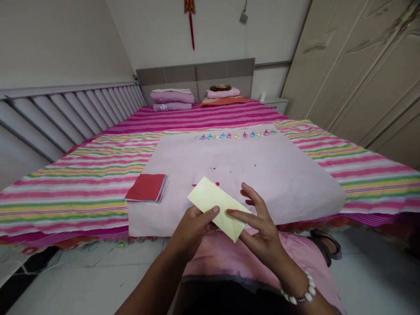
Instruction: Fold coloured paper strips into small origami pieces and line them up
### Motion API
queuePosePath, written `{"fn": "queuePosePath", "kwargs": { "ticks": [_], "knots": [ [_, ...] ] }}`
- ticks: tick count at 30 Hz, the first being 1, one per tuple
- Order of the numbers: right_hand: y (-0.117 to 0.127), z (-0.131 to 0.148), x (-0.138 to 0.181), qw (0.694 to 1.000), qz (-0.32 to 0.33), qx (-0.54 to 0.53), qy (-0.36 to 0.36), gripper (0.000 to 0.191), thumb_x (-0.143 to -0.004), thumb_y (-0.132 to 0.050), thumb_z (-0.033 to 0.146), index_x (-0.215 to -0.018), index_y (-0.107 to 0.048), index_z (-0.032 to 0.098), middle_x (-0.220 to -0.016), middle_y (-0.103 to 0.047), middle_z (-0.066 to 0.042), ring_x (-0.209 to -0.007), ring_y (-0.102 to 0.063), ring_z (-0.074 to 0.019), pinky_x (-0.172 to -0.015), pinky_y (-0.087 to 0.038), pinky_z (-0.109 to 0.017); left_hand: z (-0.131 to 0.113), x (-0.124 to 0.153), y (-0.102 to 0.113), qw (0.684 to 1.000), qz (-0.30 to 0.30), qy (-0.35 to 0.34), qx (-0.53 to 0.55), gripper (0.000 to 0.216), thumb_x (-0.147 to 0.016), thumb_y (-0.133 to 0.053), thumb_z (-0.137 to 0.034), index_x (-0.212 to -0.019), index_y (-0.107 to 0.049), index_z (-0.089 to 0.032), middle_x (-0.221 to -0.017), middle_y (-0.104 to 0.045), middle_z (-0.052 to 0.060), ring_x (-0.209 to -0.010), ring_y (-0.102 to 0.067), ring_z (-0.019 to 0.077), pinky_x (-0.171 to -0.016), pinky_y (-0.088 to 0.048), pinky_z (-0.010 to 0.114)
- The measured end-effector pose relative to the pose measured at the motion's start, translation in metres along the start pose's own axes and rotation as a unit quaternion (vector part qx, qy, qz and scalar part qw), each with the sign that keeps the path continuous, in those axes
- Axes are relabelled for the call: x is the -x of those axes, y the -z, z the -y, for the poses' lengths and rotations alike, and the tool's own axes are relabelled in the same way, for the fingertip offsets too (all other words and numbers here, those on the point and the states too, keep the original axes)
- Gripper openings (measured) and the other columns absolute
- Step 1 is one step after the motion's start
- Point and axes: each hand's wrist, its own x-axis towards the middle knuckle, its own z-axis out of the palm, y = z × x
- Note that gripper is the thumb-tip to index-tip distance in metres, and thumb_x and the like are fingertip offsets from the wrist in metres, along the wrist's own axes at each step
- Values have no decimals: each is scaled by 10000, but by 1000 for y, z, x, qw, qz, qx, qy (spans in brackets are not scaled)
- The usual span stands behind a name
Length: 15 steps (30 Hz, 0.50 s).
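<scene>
A pale yellow sheet of paper (218, 205), folded into a rectangle, is held up at a slant in front of my lap. My left hand (196, 227) grips its lower left edge, thumb on top and the other fingers hidden underneath. At the right end, my right hand (260, 227) has one finger stretched over the paper's face and holds the edge there. Its other fingers are raised and spread, and a white bead bracelet (300, 297) circles that wrist. A stack of square coloured paper (146, 188), red on top, lies to the left.
A pale pink sheet (278, 175) covers part of the striped bed (98, 175). Along its far side runs a row of small folded paper pieces (236, 135) in several colours. Small red bits (213, 168) lie mid-sheet. Folded bedding (172, 98) sits by the headboard; a wardrobe (354, 65) stands right.
</scene>
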Motion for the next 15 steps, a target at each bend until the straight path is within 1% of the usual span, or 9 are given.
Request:
{"fn": "queuePosePath", "kwargs": {
  "ticks": [2, 5, 7, 9, 11, 13, 15],
  "knots": [
    [0, -1, 0, 1000, 8, -5, -2, 386, -799, -628, 106, -1067, -687, 377, -1512, -310, 9, -1314, -386, -307, -984, -390, -506, 2, 0, 3, 999, 0, -4, -34, 312, -793, -676, -301, -1038, -686, -108, -960, -738, 130, -880, -679, 253, -778, -511, 352],
    [0, -3, 0, 999, 25, -15, -20, 290, -787, -672, 161, -996, -723, 356, -1499, -352, -8, -1299, -413, -312, -981, -393, -507, 4, 0, 7, 996, -19, -27, -77, 299, -777, -692, -285, -1024, -695, -117, -947, -744, 116, -852, -681, 243, -760, -512, 344],
    [0, -3, 0, 998, 37, -30, -33, 252, -775, -695, 191, -970, -734, 345, -1500, -355, -13, -1302, -412, -314, -991, -385, -507, 5, 0, 9, 995, -31, -43, -83, 292, -761, -707, -282, -1001, -706, -117, -940, -747, 111, -845, -681, 239, -762, -513, 341],
    [0, -3, 0, 996, 45, -62, -56, 211, -769, -708, 221, -946, -742, 331, -1491, -372, -22, -1301, -413, -315, -998, -381, -508, 6, 0, 10, 997, -29, -41, -66, 309, -756, -710, -292, -1009, -706, -116, -927, -749, 112, -837, -684, 241, -765, -516, 347],
    [0, -1, -1, 989, 36, -106, -95, 134, -775, -706, 247, -886, -751, 305, -1458, -422, -39, -1268, -449, -310, -992, -392, -499, 6, 0, 8, 999, -24, -26, -38, 328, -763, -704, -305, -1030, -699, -115, -930, -747, 119, -848, -686, 247, -768, -521, 353],
    [-2, 0, -1, 977, 15, -158, -145, 55, -790, -692, 264, -804, -745, 270, -1393, -493, -62, -1198, -513, -291, -979, -412, -473, 6, 0, 7, 999, -23, -15, -18, 333, -767, -700, -311, -1036, -696, -115, -968, -740, 129, -882, -681, 254, -771, -527, 354],
    [-4, 2, -2, 958, -4, -209, -196, 92, -807, -675, 274, -736, -723, 240, -1312, -555, -75, -1120, -565, -264, -959, -432, -434, 5, 0, 5, 1000, -26, -12, -5, 329, -769, -699, -316, -1029, -697, -113, -1016, -728, 136, -917, -671, 260, -776, -532, 355]
  ]
}}
